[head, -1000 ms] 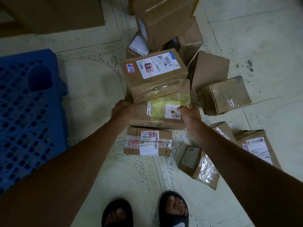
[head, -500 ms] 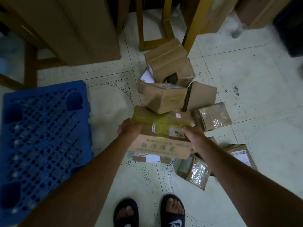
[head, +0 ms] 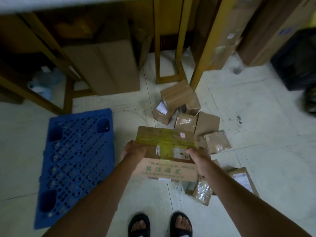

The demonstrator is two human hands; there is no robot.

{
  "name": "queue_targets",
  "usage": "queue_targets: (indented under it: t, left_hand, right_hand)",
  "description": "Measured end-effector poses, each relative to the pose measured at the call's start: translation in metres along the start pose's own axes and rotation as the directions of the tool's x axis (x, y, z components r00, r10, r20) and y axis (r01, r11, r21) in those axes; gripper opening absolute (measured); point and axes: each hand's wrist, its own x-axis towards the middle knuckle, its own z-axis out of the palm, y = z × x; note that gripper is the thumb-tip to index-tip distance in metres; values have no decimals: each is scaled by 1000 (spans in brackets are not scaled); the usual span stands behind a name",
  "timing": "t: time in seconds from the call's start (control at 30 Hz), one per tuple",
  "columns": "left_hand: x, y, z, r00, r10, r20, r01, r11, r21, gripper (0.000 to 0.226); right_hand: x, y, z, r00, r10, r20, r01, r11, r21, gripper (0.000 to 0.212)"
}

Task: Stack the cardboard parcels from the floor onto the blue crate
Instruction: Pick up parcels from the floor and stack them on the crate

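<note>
I hold a cardboard parcel (head: 166,153) with yellow tape and green print in the air above the floor. My left hand (head: 133,150) grips its left end and my right hand (head: 199,159) grips its right end. The blue crate (head: 75,161) lies upside down on the floor to the left, its grid top bare. Several more cardboard parcels (head: 186,120) lie heaped on the floor beyond and to the right of the held one; others (head: 203,189) sit under my right forearm.
Wooden table legs (head: 177,41) and a large upright carton (head: 109,65) stand at the back. A black bin (head: 295,60) is at the far right. My feet in black sandals (head: 160,224) are at the bottom. Pale tiled floor lies between crate and parcels.
I lifted the taped parcel off the pile and rose with it; the view pulled back and tilted up, and the parcel that lay on top slid off onto the heap.
</note>
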Motion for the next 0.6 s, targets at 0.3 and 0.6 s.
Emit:
queue_targets:
  t: [0.3, 0.6]
  left_hand:
    - [-148, 76, -208, 969, 0, -246, -65, 965, -255, 45]
    - [-322, 89, -382, 936, 137, -326, -277, 857, -436, 52]
  right_hand:
    - [-183, -162, -97, 932, -334, -145, 332, 943, -37, 40]
    - [-378, -242, -178, 736, -640, -220, 664, 746, 52, 9]
